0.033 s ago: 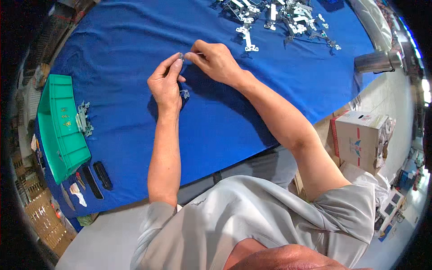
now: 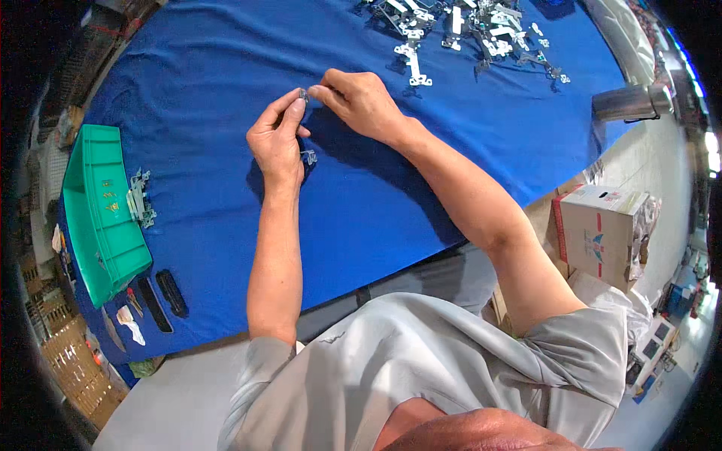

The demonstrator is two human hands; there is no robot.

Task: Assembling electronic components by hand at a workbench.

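My left hand (image 2: 280, 143) is closed over the blue cloth, its thumb and forefinger pinching a small metal bracket (image 2: 303, 95). A thin bent metal end (image 2: 309, 157) shows beside the palm near the wrist; whether it belongs to the same bracket is hidden by the hand. Close to the bracket's tip, my right hand (image 2: 361, 101) has its thumb and forefinger pressed together. What those fingers hold, if anything, is too small to make out.
A green plastic bin (image 2: 113, 225) with a few small brass-coloured pieces stands at the left. Metal brackets (image 2: 138, 199) lie against it. Black strips (image 2: 154, 304) lie nearer me. A pile of metal brackets (image 2: 496, 34) is at the far right. A cardboard box (image 2: 598, 233) stands beyond the table edge.
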